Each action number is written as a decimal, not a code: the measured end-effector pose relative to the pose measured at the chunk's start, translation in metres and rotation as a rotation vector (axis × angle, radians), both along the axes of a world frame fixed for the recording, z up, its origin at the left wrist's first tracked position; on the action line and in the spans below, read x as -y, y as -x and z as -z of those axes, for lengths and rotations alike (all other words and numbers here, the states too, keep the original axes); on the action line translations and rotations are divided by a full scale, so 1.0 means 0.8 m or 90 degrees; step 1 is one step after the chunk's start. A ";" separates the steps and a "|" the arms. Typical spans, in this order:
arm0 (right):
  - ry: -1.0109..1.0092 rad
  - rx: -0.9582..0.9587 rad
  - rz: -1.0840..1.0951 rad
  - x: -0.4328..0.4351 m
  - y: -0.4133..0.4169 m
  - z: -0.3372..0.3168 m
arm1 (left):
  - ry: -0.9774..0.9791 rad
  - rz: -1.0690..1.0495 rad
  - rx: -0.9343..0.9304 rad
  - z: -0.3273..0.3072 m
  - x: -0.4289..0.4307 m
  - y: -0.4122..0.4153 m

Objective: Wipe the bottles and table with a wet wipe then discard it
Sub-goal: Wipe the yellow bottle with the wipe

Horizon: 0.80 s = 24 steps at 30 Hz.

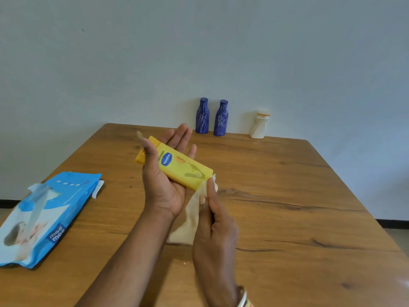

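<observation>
A yellow lotion bottle [181, 166] lies tilted across the palm of my left hand [164, 173], above the wooden table [287, 207]. My left thumb presses over the bottle near its orange cap and the fingers are stretched out behind it. My right hand [215, 220] pinches a white wet wipe [191, 218] and holds it against the bottle's bottom end. The wipe hangs down below my hands.
Two blue bottles [201, 116] [221, 118] and a small white bottle [259, 125] stand at the table's far edge against the wall. A blue pack of wet wipes [47, 216] lies at the left front with its flap peeled open.
</observation>
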State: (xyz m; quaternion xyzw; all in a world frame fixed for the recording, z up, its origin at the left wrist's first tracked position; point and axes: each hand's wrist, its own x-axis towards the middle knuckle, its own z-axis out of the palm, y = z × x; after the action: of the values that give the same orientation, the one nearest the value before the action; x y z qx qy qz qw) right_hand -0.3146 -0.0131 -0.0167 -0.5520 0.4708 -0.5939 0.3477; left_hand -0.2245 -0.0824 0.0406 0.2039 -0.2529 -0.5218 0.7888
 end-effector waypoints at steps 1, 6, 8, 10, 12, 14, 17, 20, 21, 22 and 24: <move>-0.005 0.020 -0.011 -0.004 -0.001 -0.002 | 0.006 -0.001 -0.009 -0.001 0.000 -0.001; 0.003 0.085 -0.045 0.027 0.001 -0.020 | 0.009 -0.002 -0.057 -0.001 -0.005 0.006; 0.025 0.067 -0.060 0.023 -0.003 -0.020 | -0.001 -0.015 -0.085 -0.007 -0.003 0.003; 0.017 0.065 -0.091 0.008 -0.011 -0.009 | -0.009 -0.029 -0.114 -0.011 0.002 -0.003; 0.003 0.100 -0.114 -0.002 -0.015 -0.005 | -0.019 -0.029 -0.124 -0.012 0.003 -0.006; 0.008 0.137 -0.122 0.007 -0.011 -0.014 | -0.039 -0.022 -0.106 -0.009 0.001 -0.002; 0.020 0.170 -0.104 0.033 0.003 -0.033 | -0.052 -0.014 -0.097 -0.005 0.000 0.007; -0.001 0.150 -0.088 0.030 0.007 -0.028 | -0.044 -0.025 -0.105 -0.006 0.010 0.004; -0.019 0.147 -0.092 0.023 0.007 -0.024 | -0.041 -0.025 -0.109 -0.007 0.014 0.002; -0.035 0.158 -0.095 0.019 0.007 -0.020 | -0.037 -0.021 -0.106 -0.007 0.018 0.001; -0.057 0.193 -0.080 0.024 0.014 -0.016 | -0.038 -0.004 -0.068 -0.008 0.026 0.003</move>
State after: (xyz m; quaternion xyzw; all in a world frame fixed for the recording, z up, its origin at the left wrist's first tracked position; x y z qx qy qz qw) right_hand -0.3260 -0.0319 -0.0043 -0.4683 0.4039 -0.6258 0.4752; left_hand -0.2270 -0.1032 0.0467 0.2003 -0.1941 -0.5366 0.7964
